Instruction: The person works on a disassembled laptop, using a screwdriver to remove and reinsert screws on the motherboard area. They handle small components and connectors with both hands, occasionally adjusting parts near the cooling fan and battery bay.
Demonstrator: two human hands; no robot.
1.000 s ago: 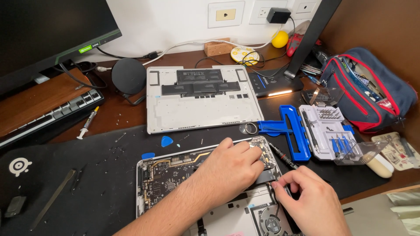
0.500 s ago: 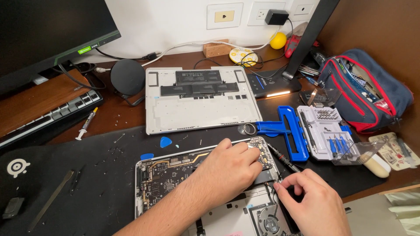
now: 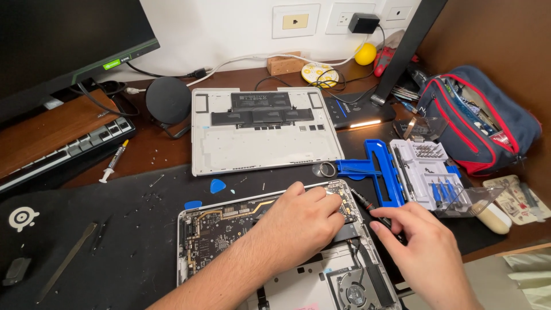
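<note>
Pinching a thin black tool (image 3: 367, 205), the right hand (image 3: 427, 252) is working best while the left hand (image 3: 301, 224) is bracing, fingers curled, the opened laptop (image 3: 229, 229).

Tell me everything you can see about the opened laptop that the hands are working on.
The opened laptop lies flat, underside up, on a black mat, its silver frame exposing a dark circuit board with gold traces and a round fan near the bottom edge. The left hand rests on the board's upper right part. The right hand sits at its right edge, holding a thin dark tool.
</note>
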